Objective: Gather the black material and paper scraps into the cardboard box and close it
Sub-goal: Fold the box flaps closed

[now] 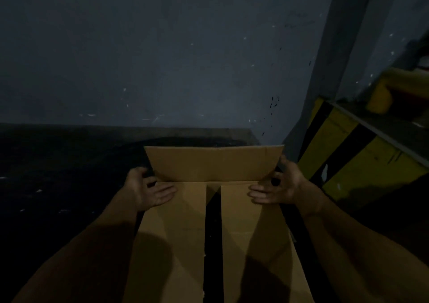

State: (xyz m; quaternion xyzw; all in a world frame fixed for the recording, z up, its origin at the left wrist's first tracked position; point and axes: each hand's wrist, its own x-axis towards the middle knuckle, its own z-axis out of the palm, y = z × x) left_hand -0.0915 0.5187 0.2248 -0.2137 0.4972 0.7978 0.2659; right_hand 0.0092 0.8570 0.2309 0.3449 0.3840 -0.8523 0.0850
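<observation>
Cardboard box (178, 256) sitting at six o'clock, side flaps folded in, contents hidden. Left hand (151, 191) at nine and right hand (276, 189) at three are pressing them flat, fingers straight and together, probably readying the upright far flap (213, 163) at twelve for folding.

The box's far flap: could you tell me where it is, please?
Head view, centre: the far flap stands raised between the left hand and the right hand.
</observation>
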